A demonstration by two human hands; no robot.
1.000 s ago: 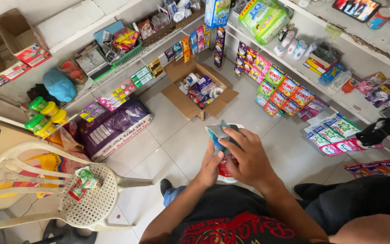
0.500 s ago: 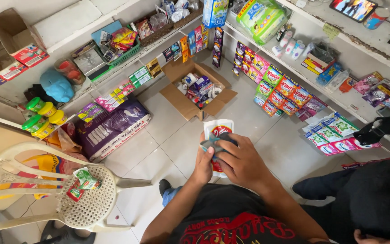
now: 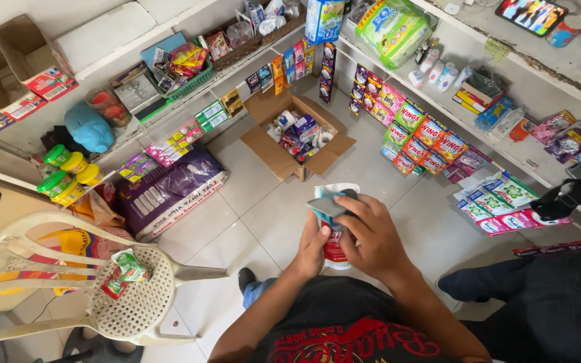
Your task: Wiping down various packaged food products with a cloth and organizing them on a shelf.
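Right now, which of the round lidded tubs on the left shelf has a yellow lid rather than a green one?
The yellow-lidded tub at the right end of the cluster, nearest the purple sack; the green-lidded tubs beside it differ only in lid colour.

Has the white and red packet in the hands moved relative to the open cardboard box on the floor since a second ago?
Yes. The white and red packet has come up slightly toward the cardboard box; both hands are on it.

Small shop: shelves [image 3: 438,101] of packaged goods [image 3: 418,134]

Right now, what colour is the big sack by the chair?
Purple with a white panel, the sack; head view.
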